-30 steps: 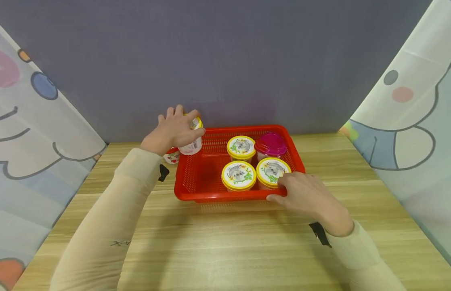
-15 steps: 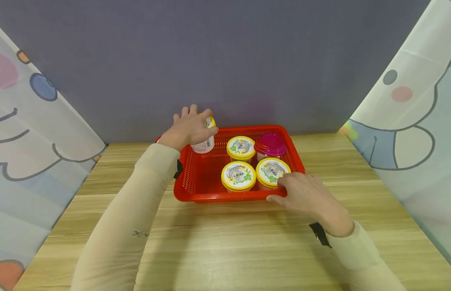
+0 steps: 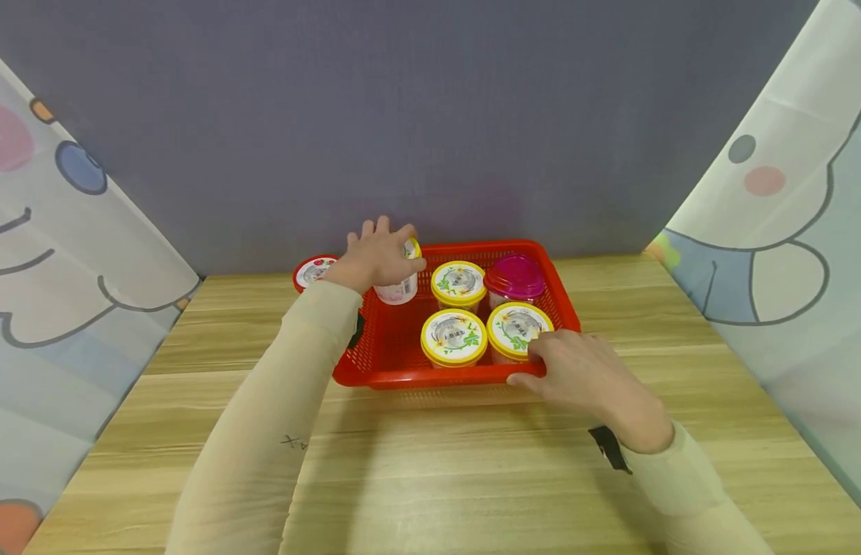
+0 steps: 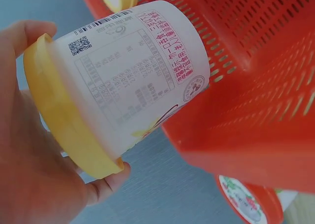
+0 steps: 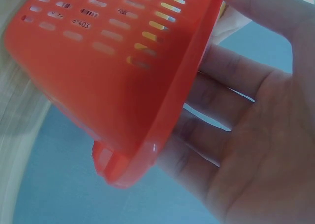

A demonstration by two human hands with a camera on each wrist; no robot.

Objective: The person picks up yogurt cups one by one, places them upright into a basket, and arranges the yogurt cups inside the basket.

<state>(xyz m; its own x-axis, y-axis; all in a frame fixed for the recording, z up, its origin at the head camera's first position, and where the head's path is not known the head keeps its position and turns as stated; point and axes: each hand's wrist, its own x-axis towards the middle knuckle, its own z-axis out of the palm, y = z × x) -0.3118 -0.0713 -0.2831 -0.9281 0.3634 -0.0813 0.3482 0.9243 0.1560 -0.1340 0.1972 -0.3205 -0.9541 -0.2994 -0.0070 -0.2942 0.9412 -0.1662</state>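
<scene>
My left hand (image 3: 378,258) grips a white ice cream tub (image 3: 399,292) by its yellow lid, over the left part of a red plastic basket (image 3: 416,378). In the left wrist view fingers and thumb span the lid (image 4: 69,111), and the tub's printed wall (image 4: 128,66) faces the camera. My right hand (image 3: 590,378) holds the basket's front rim near the right corner, its fingers over the rim (image 5: 189,71). Inside the basket stand several tubs: a rear yellow-lidded tub (image 3: 459,284), a front one (image 3: 454,338), another at front right (image 3: 519,330), and a magenta-lidded tub (image 3: 515,277).
A red-lidded tub (image 3: 314,271) stands outside the basket on the left, partly behind my left arm. The basket sits on a wooden table (image 3: 430,470) against a grey back panel (image 3: 430,123). Cartoon-printed curtains (image 3: 770,200) flank both sides.
My left hand has carried the yellow-lidded tub rightward from the basket's left edge, then slightly lower into it. The red-lidded tub's lid has come into view. The right hand stays on the rim.
</scene>
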